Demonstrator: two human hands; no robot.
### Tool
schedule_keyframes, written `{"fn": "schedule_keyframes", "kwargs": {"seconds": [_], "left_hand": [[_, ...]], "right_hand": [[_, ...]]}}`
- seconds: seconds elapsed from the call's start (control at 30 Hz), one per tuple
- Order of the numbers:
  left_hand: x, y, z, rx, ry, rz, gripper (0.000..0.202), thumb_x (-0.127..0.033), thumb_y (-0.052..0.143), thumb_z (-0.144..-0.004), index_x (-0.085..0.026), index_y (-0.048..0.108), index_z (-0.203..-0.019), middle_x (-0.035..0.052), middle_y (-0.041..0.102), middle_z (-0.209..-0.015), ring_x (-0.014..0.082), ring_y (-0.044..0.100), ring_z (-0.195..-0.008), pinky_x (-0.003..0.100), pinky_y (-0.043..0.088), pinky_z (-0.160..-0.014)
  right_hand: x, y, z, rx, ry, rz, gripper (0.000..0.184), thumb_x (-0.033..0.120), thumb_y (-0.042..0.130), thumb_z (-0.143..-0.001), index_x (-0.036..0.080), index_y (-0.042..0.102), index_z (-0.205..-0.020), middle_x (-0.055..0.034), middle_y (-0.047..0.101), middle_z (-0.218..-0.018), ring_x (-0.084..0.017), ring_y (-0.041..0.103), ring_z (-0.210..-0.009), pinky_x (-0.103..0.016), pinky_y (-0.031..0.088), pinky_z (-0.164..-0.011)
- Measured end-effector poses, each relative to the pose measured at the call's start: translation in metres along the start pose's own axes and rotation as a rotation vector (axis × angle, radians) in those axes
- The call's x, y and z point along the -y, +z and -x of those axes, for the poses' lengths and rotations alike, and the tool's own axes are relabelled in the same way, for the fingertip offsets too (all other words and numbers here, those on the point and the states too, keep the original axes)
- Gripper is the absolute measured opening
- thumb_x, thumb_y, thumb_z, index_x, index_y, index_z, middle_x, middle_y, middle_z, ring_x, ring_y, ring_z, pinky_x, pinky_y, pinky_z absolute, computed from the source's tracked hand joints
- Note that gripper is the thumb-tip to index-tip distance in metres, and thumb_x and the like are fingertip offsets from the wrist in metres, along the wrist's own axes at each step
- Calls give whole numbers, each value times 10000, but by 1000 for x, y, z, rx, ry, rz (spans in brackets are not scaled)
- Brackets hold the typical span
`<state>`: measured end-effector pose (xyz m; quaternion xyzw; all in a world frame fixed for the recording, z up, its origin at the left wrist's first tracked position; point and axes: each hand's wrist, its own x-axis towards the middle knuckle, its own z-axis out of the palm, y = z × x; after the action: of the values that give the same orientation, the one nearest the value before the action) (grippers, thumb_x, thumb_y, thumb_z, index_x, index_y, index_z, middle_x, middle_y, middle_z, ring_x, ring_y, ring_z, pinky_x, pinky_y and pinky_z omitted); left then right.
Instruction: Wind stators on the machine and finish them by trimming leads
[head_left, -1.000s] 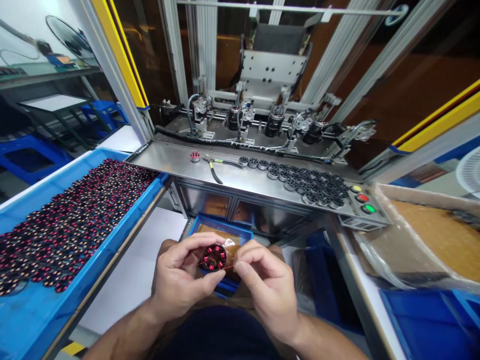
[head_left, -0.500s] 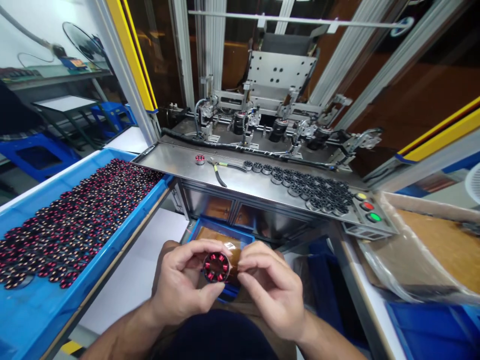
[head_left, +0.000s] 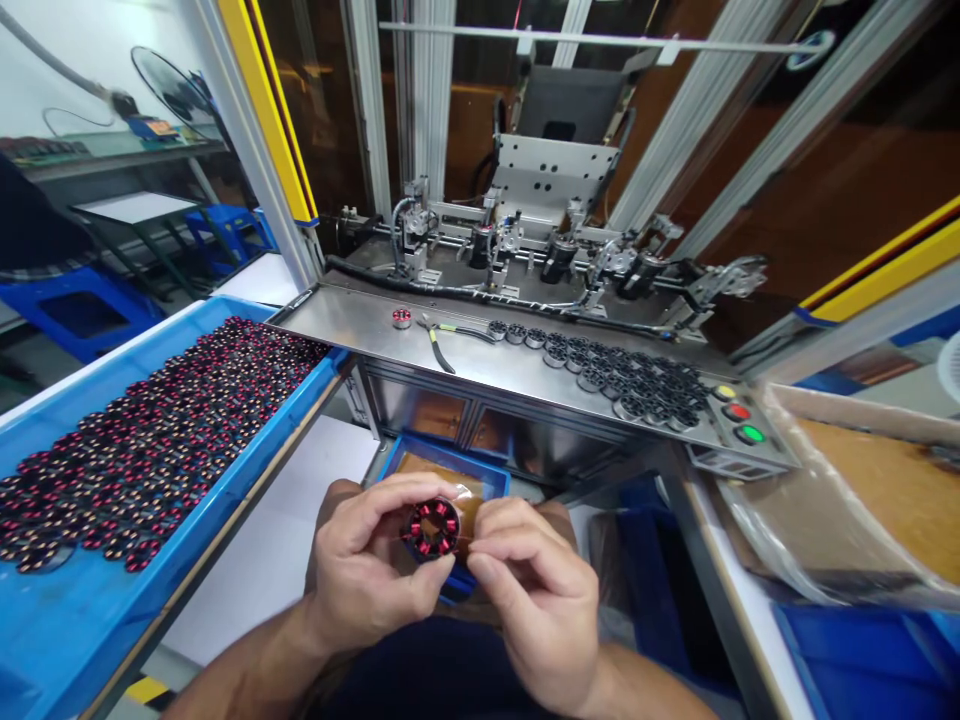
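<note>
My left hand (head_left: 379,555) holds a motor stator (head_left: 433,527), a black ring wound with red copper coils, between thumb and fingers, its round face turned up toward me. Close to the stator's right side is my right hand (head_left: 540,580), thumb and forefinger pinched together. A thin wire appears to run from the stator to those fingertips, though it is faint. Below both hands a blue bin (head_left: 491,482) with brown lining is partly hidden.
On the steel ledge (head_left: 480,362) lie one red-wound stator (head_left: 401,318), cutting pliers (head_left: 442,340) and several black stator cores (head_left: 637,375). A blue tray (head_left: 45,620) full of wound stators is at left. Behind stands a winding machine (head_left: 559,255); control buttons (head_left: 739,412) sit at right.
The machine's pale perforated plate has tilted and dropped, showing more of the dark panel above it. My right fingertips have shifted slightly left, and the stator has turned a little in my left hand.
</note>
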<state>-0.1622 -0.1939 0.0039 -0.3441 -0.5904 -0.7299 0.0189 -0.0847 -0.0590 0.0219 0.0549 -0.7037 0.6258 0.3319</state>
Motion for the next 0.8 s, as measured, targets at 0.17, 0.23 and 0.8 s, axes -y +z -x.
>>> {"fn": "schedule_keyframes", "kwargs": {"seconds": [0.17,0.23,0.8], "left_hand": [[-3,2,-2,-7,-46,36,532,-6,728,-670,-267,669,-1130,13,740,-1053,137,715,-848,211,577,-824],[-6,0,-3,13,-127,108,499,-38,743,-682,-270,678,-1119,18,750,-1041,139,721,-830,215,579,-807],[-8,5,-5,169,-548,490,360,-279,831,-680,-218,730,-1020,51,754,-896,166,707,-818,216,556,-740]], "right_hand": [[-2,1,0,32,-52,-27,195,21,655,-800,196,713,-865,-16,646,-730,-145,619,-688,-306,527,-678],[-5,-3,-3,82,-101,-49,205,46,667,-810,203,716,-933,-25,651,-750,-154,621,-696,-322,531,-676],[-6,-25,-44,321,-461,114,130,221,714,-847,240,722,-975,-78,686,-957,-188,604,-832,-372,545,-672]]}}
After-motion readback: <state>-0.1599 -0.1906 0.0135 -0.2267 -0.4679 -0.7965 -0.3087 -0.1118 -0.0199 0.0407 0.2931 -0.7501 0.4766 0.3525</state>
